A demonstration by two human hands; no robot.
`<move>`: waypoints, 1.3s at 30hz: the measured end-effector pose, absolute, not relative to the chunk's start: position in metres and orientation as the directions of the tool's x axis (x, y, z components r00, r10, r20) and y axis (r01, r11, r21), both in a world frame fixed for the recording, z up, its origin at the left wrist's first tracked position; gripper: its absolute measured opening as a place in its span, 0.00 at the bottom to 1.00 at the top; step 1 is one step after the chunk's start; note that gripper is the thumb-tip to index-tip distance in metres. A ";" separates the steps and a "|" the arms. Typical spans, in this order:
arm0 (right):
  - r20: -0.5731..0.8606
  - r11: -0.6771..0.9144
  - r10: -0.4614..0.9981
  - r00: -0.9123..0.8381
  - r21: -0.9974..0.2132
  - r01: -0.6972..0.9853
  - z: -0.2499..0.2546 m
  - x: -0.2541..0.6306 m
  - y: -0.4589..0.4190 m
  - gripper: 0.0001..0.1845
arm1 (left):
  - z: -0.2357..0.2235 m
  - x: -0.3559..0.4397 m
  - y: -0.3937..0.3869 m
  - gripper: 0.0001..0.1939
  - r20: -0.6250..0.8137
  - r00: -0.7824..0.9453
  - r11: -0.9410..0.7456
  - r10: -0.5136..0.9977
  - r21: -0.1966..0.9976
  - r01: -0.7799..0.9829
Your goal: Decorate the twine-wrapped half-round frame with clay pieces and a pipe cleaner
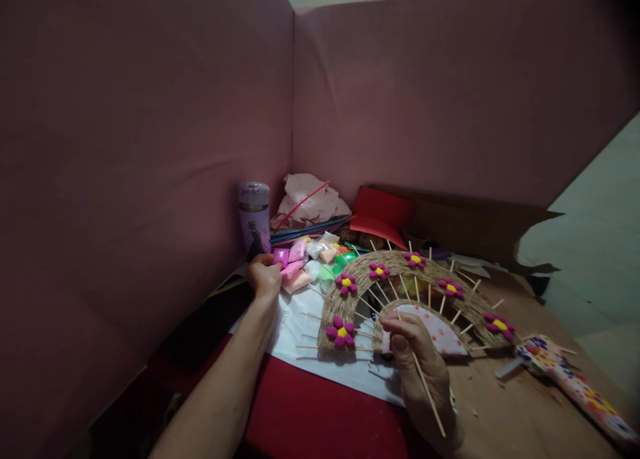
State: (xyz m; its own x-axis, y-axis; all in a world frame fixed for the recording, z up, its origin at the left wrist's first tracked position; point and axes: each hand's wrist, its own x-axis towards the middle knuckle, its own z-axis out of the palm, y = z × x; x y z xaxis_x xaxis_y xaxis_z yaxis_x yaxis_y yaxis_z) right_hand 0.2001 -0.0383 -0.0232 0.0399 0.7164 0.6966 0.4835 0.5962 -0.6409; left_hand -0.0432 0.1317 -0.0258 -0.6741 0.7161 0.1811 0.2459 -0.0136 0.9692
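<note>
Right hand (431, 364), nearer the twine fan (397, 263), is closed on a slanted stick (427, 389), while packets (297, 281) left of the fan are reached by the left hand (265, 278), grip unclear tbh.

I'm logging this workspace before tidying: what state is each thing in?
Colourful packets: heaped
Left hand: at the packets, grip unclear
Thin stick: slanted
Right hand: closed around the stick
Woven arch: six flowers attached
Purple tumbler: upright, lid on
Pink sheet: crumpled
Red sheet: bent
Flowered piece: lying on cardboard
</note>
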 end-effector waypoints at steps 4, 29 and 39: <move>0.686 0.595 0.727 0.032 -0.652 0.471 -0.021 0.200 -0.039 0.10 | -0.025 -0.040 0.130 0.05 0.175 -0.670 0.002 0.721 0.967 0.255; 0.682 0.606 0.731 0.005 -0.653 0.454 -0.024 0.199 -0.037 0.08 | -0.013 -0.001 0.100 0.03 0.385 -0.318 -0.210 0.866 0.859 0.467; 0.639 0.555 0.768 0.036 -0.693 0.461 -0.025 0.201 -0.037 0.15 | 0.004 0.026 0.064 0.01 0.752 -0.052 -0.642 0.657 0.593 0.486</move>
State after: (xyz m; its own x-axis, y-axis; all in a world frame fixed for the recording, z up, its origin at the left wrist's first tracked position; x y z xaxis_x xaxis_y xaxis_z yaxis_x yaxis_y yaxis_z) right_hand 0.2014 -0.0374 -0.0253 0.0364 0.7680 0.6395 0.4608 0.5549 -0.6926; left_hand 0.0260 0.0641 0.0037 -0.0517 0.6567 0.7524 0.4862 -0.6415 0.5933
